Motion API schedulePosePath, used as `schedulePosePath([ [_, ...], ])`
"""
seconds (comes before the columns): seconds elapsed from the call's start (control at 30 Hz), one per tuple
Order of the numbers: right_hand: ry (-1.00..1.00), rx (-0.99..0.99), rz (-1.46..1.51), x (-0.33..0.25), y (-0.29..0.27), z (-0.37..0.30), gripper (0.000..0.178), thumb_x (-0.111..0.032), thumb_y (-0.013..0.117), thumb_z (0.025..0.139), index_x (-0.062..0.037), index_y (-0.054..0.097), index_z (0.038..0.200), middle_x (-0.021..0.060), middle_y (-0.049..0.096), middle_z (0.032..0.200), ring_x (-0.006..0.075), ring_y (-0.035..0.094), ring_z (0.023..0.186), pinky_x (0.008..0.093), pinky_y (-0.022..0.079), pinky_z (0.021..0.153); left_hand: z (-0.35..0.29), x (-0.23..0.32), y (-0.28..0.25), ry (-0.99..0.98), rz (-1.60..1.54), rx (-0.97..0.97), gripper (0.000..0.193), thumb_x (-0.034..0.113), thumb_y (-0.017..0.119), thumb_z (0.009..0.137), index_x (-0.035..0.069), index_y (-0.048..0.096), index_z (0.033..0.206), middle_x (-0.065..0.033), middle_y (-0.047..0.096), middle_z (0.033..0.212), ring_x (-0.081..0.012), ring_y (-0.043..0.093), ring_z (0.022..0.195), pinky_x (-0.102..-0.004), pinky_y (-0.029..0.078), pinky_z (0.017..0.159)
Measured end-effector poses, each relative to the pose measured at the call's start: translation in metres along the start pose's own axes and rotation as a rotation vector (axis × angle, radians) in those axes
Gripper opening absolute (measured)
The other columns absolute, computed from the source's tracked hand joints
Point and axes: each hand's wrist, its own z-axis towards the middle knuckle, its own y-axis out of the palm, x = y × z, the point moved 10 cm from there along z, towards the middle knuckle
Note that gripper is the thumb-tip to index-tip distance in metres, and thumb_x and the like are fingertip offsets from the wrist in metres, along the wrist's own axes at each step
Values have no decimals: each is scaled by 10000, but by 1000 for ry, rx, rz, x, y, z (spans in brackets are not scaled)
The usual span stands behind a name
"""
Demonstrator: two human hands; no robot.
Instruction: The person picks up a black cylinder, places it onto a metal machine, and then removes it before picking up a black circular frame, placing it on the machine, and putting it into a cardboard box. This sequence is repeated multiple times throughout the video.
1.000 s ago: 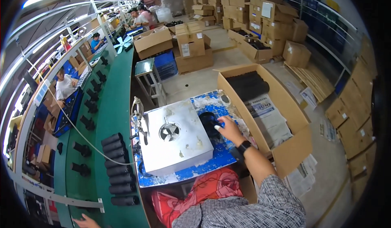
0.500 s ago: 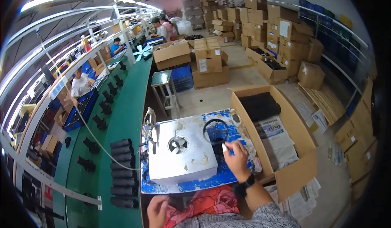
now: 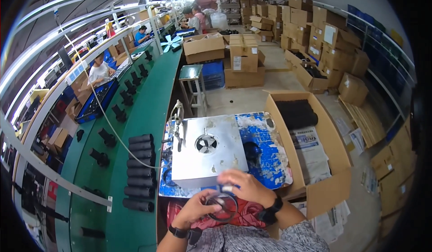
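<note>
Both my hands are close to my body at the lower middle, holding a dark round ring-shaped part between them. My left hand grips its left side; my right hand covers its top right. Just beyond them stands a grey metal fixture block with a small fan-like round opening, resting on a worn blue work table. A tool with a cable hangs at the block's left edge. A red cloth lies on my lap.
A green conveyor at the left carries black cylinders and other black parts. An open cardboard box at the right holds black parts and paper. Stacked cartons fill the floor behind. Other people work along the far line.
My right hand has pulled back from the table's right side, bringing the dark ring toward my lap, and my left hand has come up to take hold of it too. The view tilted.
</note>
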Motion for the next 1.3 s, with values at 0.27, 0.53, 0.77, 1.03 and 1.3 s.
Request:
schedulePosePath([
  [0.27, 524, 45, 577, 55, 80, -13, 485, -55, 597, 1066, -82, 438, 1524, 36, 615, 1094, 87, 626, 747, 250, 494, 653, -15, 19, -63, 304, -267, 618, 486, -41, 716, 968, -6, 528, 1415, -115, 718, 1186, -224, 745, 999, -371, 637, 913],
  [0.53, 545, -113, 271, 49, 82, -2, 386, -31, 666, 1012, -15, 513, 1365, 69, 648, 1083, 107, 626, 663, 273, 488, 589, -22, 21, -71, 275, -140, 554, 526, -34, 719, 969, -8, 490, 1442, -115, 698, 1192, -184, 718, 1022, -352, 632, 928],
  [0.77, 538, 61, 350, 65, 87, 2, 400, -77, 737, 964, 0, 483, 1263, 106, 676, 979, 141, 679, 781, 310, 541, 674, -10, 24, -75, 372, -135, 581, 522, -34, 677, 990, 12, 479, 1471, -73, 661, 1188, -158, 666, 1068, -335, 582, 985],
  [1.03, 526, 106, -88, 47, 63, 29, 562, -229, 804, 876, -5, 446, 1247, 209, 686, 990, 415, 718, 872, 504, 573, 783, -2, 32, -75, 562, 152, 804, 416, 9, 684, 993, 10, 509, 1370, -74, 571, 1267, -141, 576, 1096, -286, 495, 931],
  [1.3, 585, 67, -346, 119, 52, 62, 562, -213, 776, 844, 4, 449, 1245, 284, 681, 1062, 502, 705, 947, 569, 578, 852, 67, 71, -105, 486, 659, 824, 410, 109, 768, 925, 15, 538, 1252, -119, 684, 1050, -196, 652, 909, -339, 496, 937],
])
